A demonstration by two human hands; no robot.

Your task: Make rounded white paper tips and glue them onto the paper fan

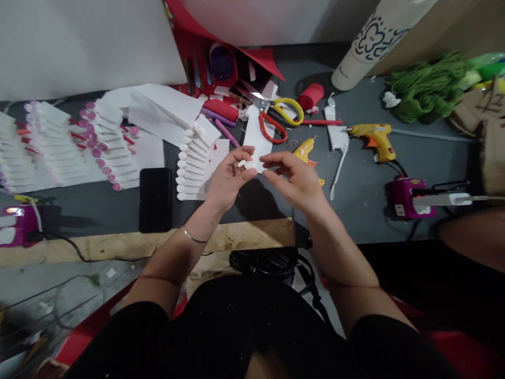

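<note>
My left hand is closed, pinching a small white rounded piece between thumb and fingers; its exact kind is too small to tell. Facing it, my right hand has its thumb and fingers apart, with the fingertips close to that piece. Beneath both hands lies a white paper strip. Left of my left hand, a fan of white-tipped paper sticks rests on the table. Scissors with red and yellow handles lie just beyond my hands. A yellow glue gun is partly hidden behind my right hand.
Another yellow glue gun lies right, near a purple power socket. A black phone and pink-tipped fans lie left. A white bottle and green yarn stand farther back. Another person's arm shows at right.
</note>
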